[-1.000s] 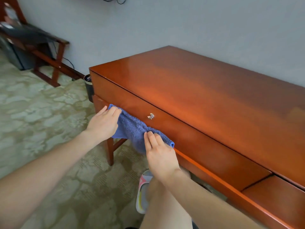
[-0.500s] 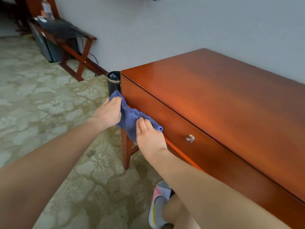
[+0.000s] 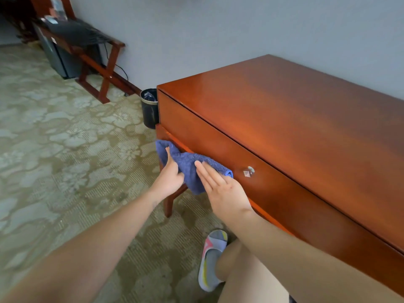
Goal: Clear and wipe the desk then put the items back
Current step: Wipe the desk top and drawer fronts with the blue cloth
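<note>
Right hand (image 3: 223,191) flat, fingers (image 3: 205,172) straight, pressing blue cloth (image 3: 189,164) against desk (image 3: 284,119) front edge; left hand (image 3: 169,178) apparently gripping cloth's left end, fingertips hidden.

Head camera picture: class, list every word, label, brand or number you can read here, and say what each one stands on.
No text here can be read.
Pale tag by the far wooden rack: too small to read.
Objects at the rack's far end: blurred, no legible label.
Desk, blue cloth, bin, slipper: no writing shows.
</note>
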The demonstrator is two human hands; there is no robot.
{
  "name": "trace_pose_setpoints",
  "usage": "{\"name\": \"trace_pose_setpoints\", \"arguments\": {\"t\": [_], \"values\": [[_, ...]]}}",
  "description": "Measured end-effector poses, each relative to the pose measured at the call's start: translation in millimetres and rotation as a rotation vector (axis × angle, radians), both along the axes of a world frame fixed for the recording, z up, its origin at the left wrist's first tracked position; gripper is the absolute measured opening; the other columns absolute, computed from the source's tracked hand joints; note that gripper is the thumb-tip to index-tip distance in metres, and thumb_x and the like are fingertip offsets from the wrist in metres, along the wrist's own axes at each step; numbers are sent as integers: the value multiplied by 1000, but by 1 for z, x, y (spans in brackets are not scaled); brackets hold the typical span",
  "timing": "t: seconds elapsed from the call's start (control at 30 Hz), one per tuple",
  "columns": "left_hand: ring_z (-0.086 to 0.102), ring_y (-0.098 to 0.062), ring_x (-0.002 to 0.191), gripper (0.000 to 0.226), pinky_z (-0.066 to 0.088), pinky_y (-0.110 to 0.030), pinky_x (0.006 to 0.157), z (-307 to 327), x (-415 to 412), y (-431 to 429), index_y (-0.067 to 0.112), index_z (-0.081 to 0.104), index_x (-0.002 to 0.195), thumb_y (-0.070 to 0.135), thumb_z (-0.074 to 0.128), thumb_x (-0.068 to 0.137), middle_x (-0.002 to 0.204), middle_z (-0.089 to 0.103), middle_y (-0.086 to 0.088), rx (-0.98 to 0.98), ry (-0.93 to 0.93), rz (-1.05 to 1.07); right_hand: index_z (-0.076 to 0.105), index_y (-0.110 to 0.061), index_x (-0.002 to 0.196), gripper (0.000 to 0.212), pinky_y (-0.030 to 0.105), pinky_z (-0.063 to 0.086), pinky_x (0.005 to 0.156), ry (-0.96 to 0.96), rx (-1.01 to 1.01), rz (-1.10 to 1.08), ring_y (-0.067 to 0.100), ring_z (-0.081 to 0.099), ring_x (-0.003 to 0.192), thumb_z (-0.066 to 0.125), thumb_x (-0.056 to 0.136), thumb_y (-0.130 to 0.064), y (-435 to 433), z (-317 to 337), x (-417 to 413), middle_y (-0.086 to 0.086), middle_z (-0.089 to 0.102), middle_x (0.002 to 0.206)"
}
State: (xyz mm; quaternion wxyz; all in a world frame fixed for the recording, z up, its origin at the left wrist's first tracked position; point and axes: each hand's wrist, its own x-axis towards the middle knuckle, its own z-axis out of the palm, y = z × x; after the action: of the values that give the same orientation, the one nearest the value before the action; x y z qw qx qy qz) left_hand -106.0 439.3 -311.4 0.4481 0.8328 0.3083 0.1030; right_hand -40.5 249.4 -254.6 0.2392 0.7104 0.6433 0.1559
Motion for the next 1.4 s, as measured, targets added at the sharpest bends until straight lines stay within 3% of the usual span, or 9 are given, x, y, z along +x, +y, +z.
{"name": "trace_pose_setpoints", "arguments": {"t": [0.1,0.3,0.47,0.83,0.97,1.07,1.17,1.23,1.4], "values": [[50,0,81,84,41,-21,72,5,0,-32,16,-12,154,9,46,94,126,52,-3,-63,16,29,-36,6,134,66,26,32,107,-5,-19,-30,26,-31,139,18,97,-4,-40,-5,-2,20,-46,141],[-5,-20,149,84,22,-39,119,27,-13,-95,12,-25,148,6,43,99,156,-31,1,17,6,-118,-32,1,141,70,27,40,100,33,-9,-120,25,-39,132,20,95,-2,-117,-4,-7,15,-50,141],[-14,-20,148,82,12,-42,121,33,-26,-157,10,-21,150,5,43,99,155,-34,-1,33,0,-241,18,-5,153,69,27,42,87,87,205,-224,17,2,147,28,85,-1,-191,-11,-4,10,0,162],[-15,-21,147,85,9,-23,112,39,-33,-286,8,-24,148,3,44,98,153,-38,-5,-47,1,-374,24,-12,151,74,27,56,75,98,315,-276,10,34,140,27,80,8,-329,-9,-17,0,14,162],[22,-28,145,83,29,-38,114,42,-37,-320,10,-21,150,11,43,97,154,-37,-5,-44,17,-416,47,-16,143,69,19,52,73,84,335,-294,8,49,130,26,80,2,-372,4,-27,-4,40,151],[57,-37,107,80,45,-31,88,53,-41,-354,6,-9,151,22,44,93,159,-23,-11,36,75,-374,46,-18,143,70,15,47,69,49,324,-325,6,47,131,27,81,5,-412,8,-33,-6,39,151],[13,-31,147,80,23,-18,104,56,-44,-398,4,-13,150,7,46,96,156,-30,-14,-2,28,-495,41,-19,146,67,17,50,76,69,363,-348,5,44,133,36,83,4,-455,4,-40,-8,35,153],[-11,-27,149,86,13,-36,119,55,-44,-425,10,-21,149,4,45,95,151,-41,-6,-78,-1,-555,41,-20,147,76,21,51,84,100,379,-370,4,39,134,62,78,3,-484,3,-46,-8,32,154],[-15,-27,148,88,6,-42,121,56,-47,-495,13,-27,148,8,44,97,146,-48,-4,-115,-2,-655,47,-20,143,90,27,37,101,95,383,-540,5,37,132,84,63,-1,-554,4,-64,-8,40,149]]}}
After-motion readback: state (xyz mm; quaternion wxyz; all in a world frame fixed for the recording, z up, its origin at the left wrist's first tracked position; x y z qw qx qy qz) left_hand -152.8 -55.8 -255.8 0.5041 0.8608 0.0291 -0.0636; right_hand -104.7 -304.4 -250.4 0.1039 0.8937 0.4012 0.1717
